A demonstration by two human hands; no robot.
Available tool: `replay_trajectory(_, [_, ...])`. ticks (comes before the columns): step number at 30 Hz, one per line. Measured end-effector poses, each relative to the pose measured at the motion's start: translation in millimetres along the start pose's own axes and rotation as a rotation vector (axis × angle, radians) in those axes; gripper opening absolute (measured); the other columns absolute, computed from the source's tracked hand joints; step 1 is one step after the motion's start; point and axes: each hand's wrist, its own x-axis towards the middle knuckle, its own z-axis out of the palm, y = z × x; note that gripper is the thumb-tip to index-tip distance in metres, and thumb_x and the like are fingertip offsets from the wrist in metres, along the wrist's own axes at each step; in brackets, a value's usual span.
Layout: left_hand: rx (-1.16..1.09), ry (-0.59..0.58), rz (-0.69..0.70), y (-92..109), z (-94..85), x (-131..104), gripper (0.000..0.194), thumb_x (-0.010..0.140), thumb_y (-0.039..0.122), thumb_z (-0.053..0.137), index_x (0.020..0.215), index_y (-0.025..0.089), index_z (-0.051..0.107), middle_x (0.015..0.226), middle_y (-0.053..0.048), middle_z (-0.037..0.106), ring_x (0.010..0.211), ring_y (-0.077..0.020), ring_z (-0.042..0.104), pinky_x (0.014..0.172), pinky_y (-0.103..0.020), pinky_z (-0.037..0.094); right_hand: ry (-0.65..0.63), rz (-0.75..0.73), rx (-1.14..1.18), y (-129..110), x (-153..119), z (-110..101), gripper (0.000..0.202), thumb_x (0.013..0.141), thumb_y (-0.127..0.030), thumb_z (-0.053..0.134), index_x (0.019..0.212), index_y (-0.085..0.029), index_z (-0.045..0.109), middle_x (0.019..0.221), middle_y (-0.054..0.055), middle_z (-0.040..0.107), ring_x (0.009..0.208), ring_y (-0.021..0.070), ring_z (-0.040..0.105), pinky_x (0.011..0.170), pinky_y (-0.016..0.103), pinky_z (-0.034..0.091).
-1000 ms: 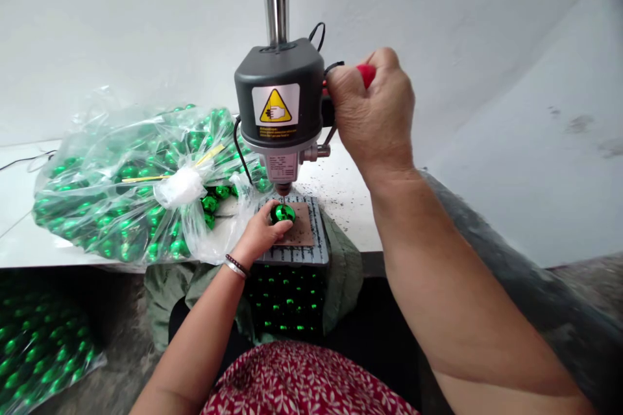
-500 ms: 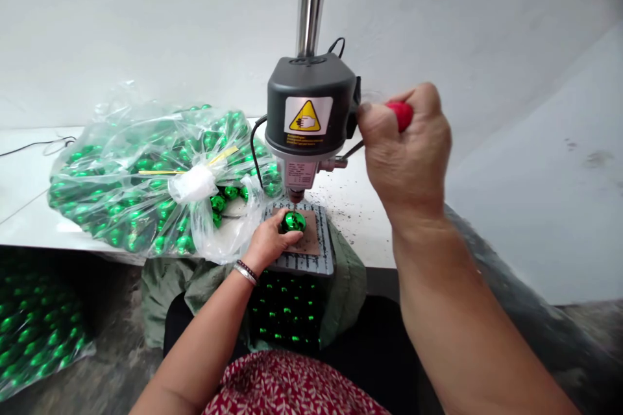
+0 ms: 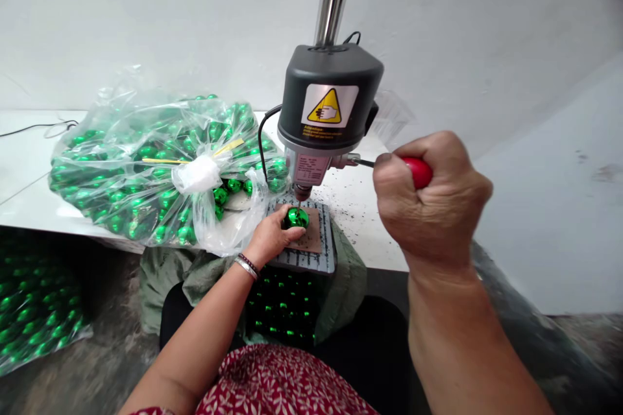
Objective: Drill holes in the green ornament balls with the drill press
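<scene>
My left hand (image 3: 272, 235) grips a shiny green ball (image 3: 298, 218) from its left side, fingers behind and thumb in front. The ball rests on a brown board (image 3: 311, 240) lying on the slotted metal base (image 3: 324, 266) of a bench drill press (image 3: 331, 97). Right above the ball is the drill's chuck (image 3: 302, 192), its thin bit reaching down to the ball's top; whether it has gone in I cannot tell. My right hand (image 3: 428, 198) is closed around the red knob (image 3: 418, 172) of the feed lever, to the right of the drill head.
A clear plastic bag (image 3: 197, 175) of many green balls lies on the white table (image 3: 29, 207) at the left. Another such bag (image 3: 43, 311) is on the floor. More green balls (image 3: 282, 308) sit below the base, beside green cloth (image 3: 341, 292). Dark shavings are scattered right of the base.
My right hand has swung the lever lower and the red knob is further down. My left hand keeps the ball in place under the bit. The view has shifted slightly.
</scene>
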Motion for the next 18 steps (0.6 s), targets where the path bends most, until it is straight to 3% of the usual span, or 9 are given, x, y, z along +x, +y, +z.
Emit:
replay_trajectory(12, [0.078, -0.026, -0.001, 0, -0.7, -2, 0.055, 0.079, 0.034, 0.073, 0.133, 0.021, 0.066, 0.103, -0.002, 0.076, 0.094, -0.0218, 0.069, 0.088, -0.03, 0.053, 0.115, -0.096, -0.031, 10, -20, 9, 0.016, 0.085, -0.036, 0.053, 0.075, -0.024, 0.048, 0.058, -0.004, 0.047, 0.053, 0.0089, 0.041, 0.055, 0.026, 0.036])
replay_trajectory(18, [0.094, -0.012, 0.023, -1, -0.9, -3, 0.051, 0.08, 0.034, 0.074, 0.129, 0.023, 0.069, 0.103, -0.001, 0.077, 0.096, -0.022, 0.069, 0.089, -0.03, 0.052, 0.08, 0.046, -0.041, 10, -35, 11, 0.022, 0.086, -0.044, 0.051, 0.077, -0.024, 0.05, 0.059, -0.002, 0.049, 0.054, 0.0117, 0.043, 0.058, 0.029, 0.042])
